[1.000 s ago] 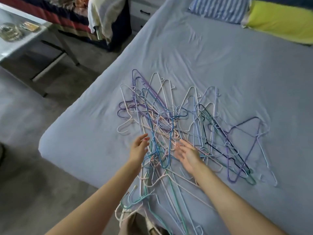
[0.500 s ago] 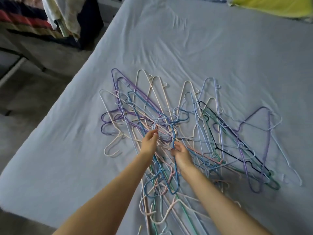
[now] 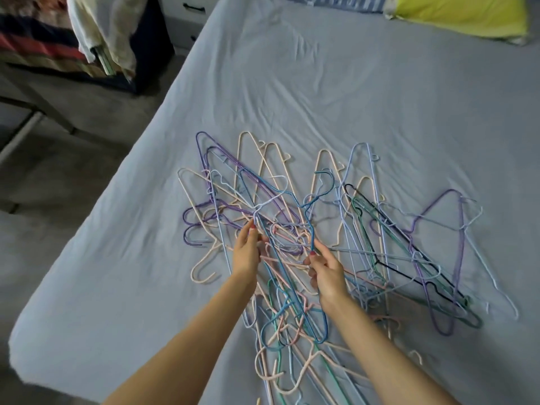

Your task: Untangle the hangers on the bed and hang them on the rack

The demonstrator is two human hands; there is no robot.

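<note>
Fingers of our right hand [image 3: 325, 271] and left hand [image 3: 247, 249] pinch wires of one blue hanger [image 3: 304, 226], raised from the tangled hangers [image 3: 365, 244] on the bed [image 3: 321, 92]; beyond lies a yellow pillow [image 3: 458, 16].

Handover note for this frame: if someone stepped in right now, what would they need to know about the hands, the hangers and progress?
Left hand: pinches a wire in the middle of the hanger pile.
Right hand: grips the blue hanger, which looks partly raised.
Hangers: all in one tangled heap on the bed.
Done: no hanger is free of the pile.
Left: free the blue hanger, then the others; hang them all. No rack is in view.
</note>
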